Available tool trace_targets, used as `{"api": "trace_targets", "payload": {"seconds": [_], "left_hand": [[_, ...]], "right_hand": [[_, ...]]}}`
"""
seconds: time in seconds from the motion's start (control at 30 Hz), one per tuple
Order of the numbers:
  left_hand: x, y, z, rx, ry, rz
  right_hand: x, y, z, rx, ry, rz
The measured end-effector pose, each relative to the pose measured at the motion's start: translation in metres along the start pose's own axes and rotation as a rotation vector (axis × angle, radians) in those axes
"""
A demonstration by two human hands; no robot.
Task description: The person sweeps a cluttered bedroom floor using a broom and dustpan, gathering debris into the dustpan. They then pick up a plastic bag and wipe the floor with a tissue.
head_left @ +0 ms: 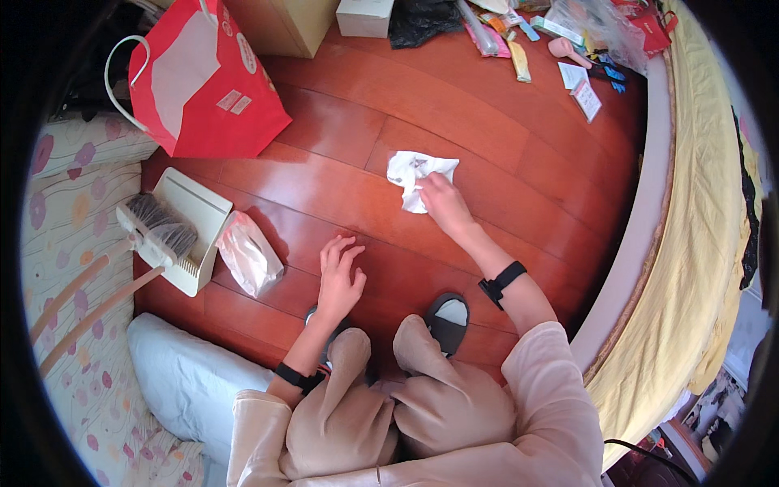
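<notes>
A crumpled white tissue (403,169) with dark smudges lies on the reddish-brown wooden floor ahead of me. My right hand (445,203) reaches down to it, fingers bent and closed on its right side; the fingertips are partly hidden. Nearer to me and to the left, my left hand (339,276) hovers over the floor, holding nothing, its fingers apart and slightly curled. Left of that hand stands a crinkled pale plastic bag (250,258), next to a cream dustpan (195,203) with a broom head (162,227) against it.
A large red paper bag (203,105) stands at the far left, beside a cardboard box (284,28). Packets and loose items, including a white card (586,99), litter the far right. A bed with a yellow cover (690,243) borders the right side. A pale-blue bundle (191,381) lies lower left.
</notes>
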State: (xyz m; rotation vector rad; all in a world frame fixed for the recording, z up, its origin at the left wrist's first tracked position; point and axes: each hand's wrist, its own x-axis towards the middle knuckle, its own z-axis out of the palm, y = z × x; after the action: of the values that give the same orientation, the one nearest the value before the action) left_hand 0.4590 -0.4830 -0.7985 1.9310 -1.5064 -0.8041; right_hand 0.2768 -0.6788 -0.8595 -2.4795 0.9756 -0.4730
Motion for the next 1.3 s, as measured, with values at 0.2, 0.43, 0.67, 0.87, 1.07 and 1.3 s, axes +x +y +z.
{"api": "trace_targets", "payload": {"seconds": [0.2, 0.43, 0.67, 0.87, 1.07, 1.3], "left_hand": [[0.007, -0.002, 0.004, -0.025, 0.0, -0.001], [0.025, -0.003, 0.006, -0.032, -0.001, -0.022], [0.043, -0.006, 0.004, -0.053, 0.021, -0.089], [0.054, -0.001, 0.011, -0.069, 0.001, -0.13], [0.055, 0.008, 0.016, -0.114, -0.011, -0.087], [0.046, 0.016, 0.014, -0.156, -0.036, -0.065]], "right_hand": [[0.027, 0.077, -0.058, 0.512, 0.442, 0.674], [0.031, 0.204, -0.122, 0.419, 0.787, 0.924], [0.029, 0.314, -0.132, 0.252, 0.835, 1.066], [0.071, 0.296, -0.101, -0.35, 0.364, 0.687], [0.079, 0.199, -0.072, -0.442, 0.208, 0.551], [0.03, 0.049, 0.005, -0.213, 0.221, 0.253]]}}
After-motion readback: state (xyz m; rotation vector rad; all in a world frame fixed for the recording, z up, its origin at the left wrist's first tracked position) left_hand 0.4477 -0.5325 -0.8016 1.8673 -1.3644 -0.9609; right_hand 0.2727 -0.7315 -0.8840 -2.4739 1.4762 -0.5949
